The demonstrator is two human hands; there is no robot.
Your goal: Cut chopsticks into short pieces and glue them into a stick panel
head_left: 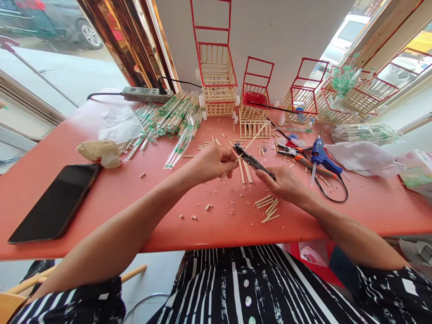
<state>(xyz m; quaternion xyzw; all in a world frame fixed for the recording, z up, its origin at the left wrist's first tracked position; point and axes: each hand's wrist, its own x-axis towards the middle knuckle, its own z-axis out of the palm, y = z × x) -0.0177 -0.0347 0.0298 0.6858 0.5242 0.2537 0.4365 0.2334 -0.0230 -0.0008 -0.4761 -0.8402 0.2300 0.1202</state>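
The left hand (212, 163) pinches a thin wooden stick (248, 146) between thumb and fingertips, the stick slanting up and away from the fingers over the red table (135, 211). The right hand (285, 184) is closed around the handles of black cutters (251, 159), whose tip lies against the stick just beside the left fingertips. Cut sticks (268, 208) lie near the right hand; a blue glue gun (322, 157) sits further right, a phone (56, 202) far left.

Wooden sticks (267, 208), smooth matt red table (371, 211)
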